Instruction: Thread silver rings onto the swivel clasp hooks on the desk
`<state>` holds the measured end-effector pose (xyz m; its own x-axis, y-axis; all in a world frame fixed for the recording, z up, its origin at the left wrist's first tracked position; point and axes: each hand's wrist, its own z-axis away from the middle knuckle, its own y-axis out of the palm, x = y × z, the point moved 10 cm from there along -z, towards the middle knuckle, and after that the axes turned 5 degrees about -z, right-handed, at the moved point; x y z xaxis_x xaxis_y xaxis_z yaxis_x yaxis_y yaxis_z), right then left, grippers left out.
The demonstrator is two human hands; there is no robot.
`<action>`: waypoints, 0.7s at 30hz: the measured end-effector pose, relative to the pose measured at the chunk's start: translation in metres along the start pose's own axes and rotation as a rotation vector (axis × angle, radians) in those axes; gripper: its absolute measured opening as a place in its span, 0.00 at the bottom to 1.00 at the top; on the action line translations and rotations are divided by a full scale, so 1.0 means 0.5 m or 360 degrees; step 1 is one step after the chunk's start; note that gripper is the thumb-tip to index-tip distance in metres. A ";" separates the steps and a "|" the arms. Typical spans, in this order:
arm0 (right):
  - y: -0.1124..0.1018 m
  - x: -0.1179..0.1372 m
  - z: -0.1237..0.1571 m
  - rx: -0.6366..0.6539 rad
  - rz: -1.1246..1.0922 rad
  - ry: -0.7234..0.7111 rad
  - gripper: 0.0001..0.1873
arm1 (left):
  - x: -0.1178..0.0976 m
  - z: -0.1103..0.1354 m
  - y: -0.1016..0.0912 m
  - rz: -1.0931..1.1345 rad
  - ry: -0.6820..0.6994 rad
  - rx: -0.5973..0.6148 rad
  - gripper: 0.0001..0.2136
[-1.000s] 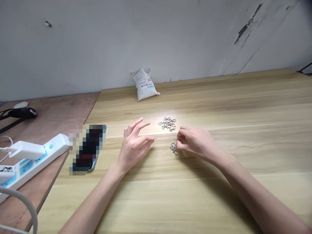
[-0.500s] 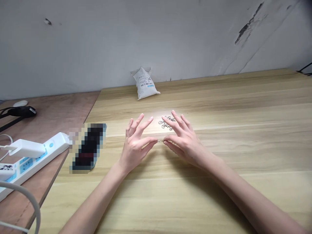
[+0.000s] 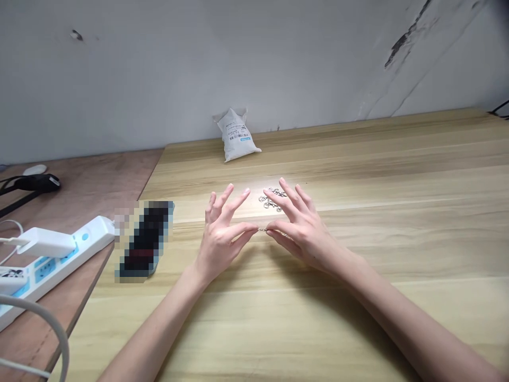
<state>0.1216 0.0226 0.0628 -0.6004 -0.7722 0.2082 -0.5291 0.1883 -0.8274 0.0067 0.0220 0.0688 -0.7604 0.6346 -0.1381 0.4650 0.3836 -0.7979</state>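
Between the fingertips of my two hands stretches a thin, small metal chain (image 3: 262,229), just above the wooden table. My left hand (image 3: 222,233) pinches its left end between thumb and a finger, the other fingers fanned out. At the right end, my right hand (image 3: 302,225) has the same kind of pinch, and more of the metal shows beneath its fingers. The exact shape of what the fingertips cover is hidden. Just beyond my right fingers lies a small pile of metal rings and chain pieces (image 3: 272,203), partly covered by that hand.
A white labelled packet (image 3: 237,139) lies against the wall at the back. To the left is a pixelated dark phone-like object (image 3: 145,239). A white power strip (image 3: 89,239) with plugs and cables (image 3: 51,315) runs along the lower brown surface on the left.
The metal between my fingertips now looks like one continuous piece; before, a small gap showed there. Both hands have stayed almost in place.
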 end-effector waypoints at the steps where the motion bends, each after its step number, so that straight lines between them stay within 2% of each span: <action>1: -0.001 0.001 -0.001 -0.0004 -0.0002 -0.0003 0.10 | 0.000 -0.001 -0.001 0.0004 -0.0001 -0.0003 0.05; 11: 0.003 0.005 0.001 -0.0034 0.0008 -0.0023 0.12 | -0.005 -0.002 -0.004 0.0036 0.0000 -0.0038 0.06; 16: 0.017 0.015 0.001 0.0062 0.0091 -0.0060 0.10 | -0.015 -0.004 0.003 0.0013 0.0041 -0.0010 0.06; 21: 0.015 0.006 -0.001 0.0043 0.0003 0.0012 0.12 | -0.001 -0.007 0.002 0.0186 -0.0069 0.0056 0.06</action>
<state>0.1156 0.0219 0.0574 -0.6060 -0.7672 0.2102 -0.5115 0.1734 -0.8416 0.0090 0.0243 0.0702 -0.7211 0.6437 -0.2563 0.5363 0.2844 -0.7947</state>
